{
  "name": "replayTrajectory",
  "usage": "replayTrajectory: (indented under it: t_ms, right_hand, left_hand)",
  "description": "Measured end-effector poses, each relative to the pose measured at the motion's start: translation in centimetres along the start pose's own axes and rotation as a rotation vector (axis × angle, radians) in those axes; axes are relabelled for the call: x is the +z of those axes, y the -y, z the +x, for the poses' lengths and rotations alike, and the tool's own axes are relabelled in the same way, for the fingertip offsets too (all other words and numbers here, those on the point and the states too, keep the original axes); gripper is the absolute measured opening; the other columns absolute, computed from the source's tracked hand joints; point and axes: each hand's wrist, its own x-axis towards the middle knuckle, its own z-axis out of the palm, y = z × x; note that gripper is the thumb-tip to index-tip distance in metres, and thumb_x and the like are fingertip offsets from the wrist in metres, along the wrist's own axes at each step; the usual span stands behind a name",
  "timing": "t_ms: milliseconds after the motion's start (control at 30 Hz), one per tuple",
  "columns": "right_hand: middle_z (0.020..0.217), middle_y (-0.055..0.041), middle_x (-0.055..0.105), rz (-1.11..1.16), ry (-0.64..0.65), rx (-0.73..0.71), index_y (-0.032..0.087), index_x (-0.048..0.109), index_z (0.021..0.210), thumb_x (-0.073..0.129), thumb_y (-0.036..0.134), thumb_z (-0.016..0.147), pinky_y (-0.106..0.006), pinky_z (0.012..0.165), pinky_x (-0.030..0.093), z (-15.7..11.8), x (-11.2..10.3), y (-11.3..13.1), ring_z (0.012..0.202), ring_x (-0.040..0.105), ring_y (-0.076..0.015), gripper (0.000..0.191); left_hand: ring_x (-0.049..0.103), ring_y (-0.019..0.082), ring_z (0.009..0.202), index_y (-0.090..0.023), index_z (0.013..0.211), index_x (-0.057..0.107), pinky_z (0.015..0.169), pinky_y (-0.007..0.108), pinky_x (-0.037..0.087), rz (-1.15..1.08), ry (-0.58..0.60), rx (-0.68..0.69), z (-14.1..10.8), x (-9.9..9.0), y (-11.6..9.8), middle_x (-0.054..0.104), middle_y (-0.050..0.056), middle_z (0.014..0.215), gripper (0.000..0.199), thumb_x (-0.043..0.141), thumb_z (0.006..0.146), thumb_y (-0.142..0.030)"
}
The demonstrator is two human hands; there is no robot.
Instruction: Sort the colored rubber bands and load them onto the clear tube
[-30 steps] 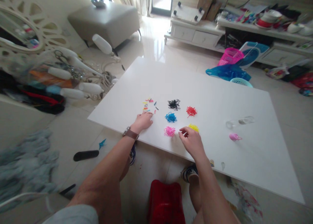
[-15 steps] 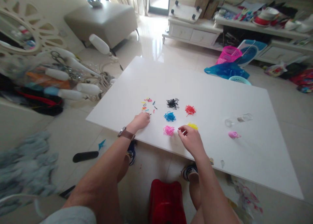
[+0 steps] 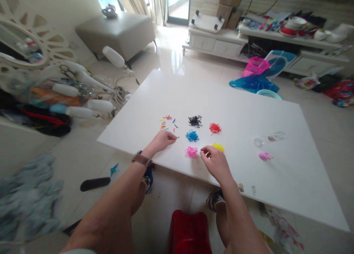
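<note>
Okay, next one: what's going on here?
A person at a white table is handling small coloured bands. The left hand appears to have a small dark band in its grip, just in front of some scattered mixed bands. The right hand, loosely curled with nothing visible in it, is between the pink pile and the yellow pile. The blue, black and red piles lie farther back.

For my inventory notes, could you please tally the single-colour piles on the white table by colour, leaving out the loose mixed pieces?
Black pile: 1
Blue pile: 1
Pink pile: 1
Red pile: 1
Yellow pile, partly hidden by the right hand: 1
Total: 5 piles
</note>
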Motion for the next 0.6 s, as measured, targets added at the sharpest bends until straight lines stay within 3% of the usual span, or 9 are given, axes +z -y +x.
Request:
replayTrajectory:
  t_ms: [100,267,600]
  right_hand:
    - [0.084,-0.0035,0.073,0.042,0.002,-0.038,0.02,0.07,0.085,0.057,0.023,0.089,-0.031,0.071,0.046,0.0,0.3,0.3,0.07,0.065,-0.0171,0.014]
    - [0.085,-0.004,0.074,0.157,-0.065,-0.065,0.02,0.072,0.088,0.059,0.028,0.092,-0.031,0.07,0.048,0.2,0.7,1.1,0.071,0.064,-0.0177,0.016]
    - [0.079,-0.0037,0.073,0.274,-0.183,-0.014,0.02,0.072,0.083,0.065,0.031,0.088,-0.031,0.067,0.05,0.4,0.6,1.3,0.068,0.065,-0.0181,0.014]
  left_hand:
    - [0.074,0.022,0.086,-0.015,0.084,0.08,0.083,0.032,0.058,-0.241,-0.02,0.008,-0.1,1.3,-2.0,0.079,0.008,0.09,0.012,0.072,0.076,-0.021]
    - [0.074,0.021,0.082,-0.015,0.084,0.08,0.078,0.03,0.058,-0.413,0.048,0.056,-0.2,3.6,-4.7,0.079,0.008,0.085,0.014,0.077,0.073,-0.023]
    - [0.07,0.015,0.069,-0.012,0.073,0.061,0.066,0.024,0.055,-0.718,0.109,0.08,0.1,5.5,-6.2,0.071,0.005,0.071,0.022,0.082,0.069,-0.019]
